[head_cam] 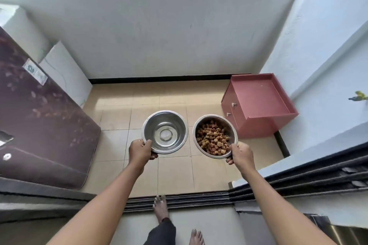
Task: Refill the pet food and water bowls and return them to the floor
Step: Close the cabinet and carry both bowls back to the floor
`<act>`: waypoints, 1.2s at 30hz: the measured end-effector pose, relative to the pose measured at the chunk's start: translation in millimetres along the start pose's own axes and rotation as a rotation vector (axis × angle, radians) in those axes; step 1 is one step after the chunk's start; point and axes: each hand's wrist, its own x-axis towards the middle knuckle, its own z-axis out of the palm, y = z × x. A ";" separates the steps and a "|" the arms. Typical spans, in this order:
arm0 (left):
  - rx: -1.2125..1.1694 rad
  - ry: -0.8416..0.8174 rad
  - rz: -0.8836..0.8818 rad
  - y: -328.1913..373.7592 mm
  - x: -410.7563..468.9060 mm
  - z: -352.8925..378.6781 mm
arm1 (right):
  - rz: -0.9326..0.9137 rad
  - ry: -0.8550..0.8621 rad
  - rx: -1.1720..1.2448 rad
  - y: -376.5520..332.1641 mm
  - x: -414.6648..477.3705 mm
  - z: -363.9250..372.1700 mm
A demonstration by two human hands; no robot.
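At a doorway onto a small tiled alcove, seen from the head camera, a person is holding two steel bowls out in front at arm's length, above the floor (173, 173).

The left hand (140, 150) is gripping the water bowl (151, 127) at the bowl's seven o'clock edge, thumb hooking over the rim and fingers curling underneath. The bowl's polished inside is showing a pale round glint at the bottom; how much water it is carrying cannot be told.

The right hand (242, 155) is gripping the food bowl (231, 127) at its five o'clock edge, thumb lying over the rim and fingertips wrapping under the base. Brown and orange kibble (213, 138) is filling the bottom of this bowl, piling toward the near side. The food bowl is hanging at three o'clock of the water bowl, just beside it, and the two rims are not touching. Both bowls are being held roughly level.

At two o'clock from the bowls, a pink cabinet (258, 105) with two small metal knobs is standing in the corner, against the right wall. At nine o'clock, a dark maroon mattress (39, 115) is leaning along the left side, with a white panel (65, 73) propped behind it. At six o'clock, a dark sliding-door track (179, 202) is crossing the threshold; one bare foot (160, 208) is resting with its toes on the track, the other foot (196, 237) is showing at the bottom edge.
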 end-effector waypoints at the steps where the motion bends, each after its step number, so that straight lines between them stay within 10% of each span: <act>1: 0.006 -0.007 -0.002 3.0 13.4 -0.3 | 0.014 0.007 0.012 -3.1 8.8 8.4; 21: -0.044 -0.076 -0.098 81.9 251.4 83.6 | 0.184 -0.055 0.077 -58.7 239.0 89.5; 36: -0.120 -0.016 -0.245 7.0 447.2 247.1 | 0.276 -0.102 0.095 11.2 481.4 188.3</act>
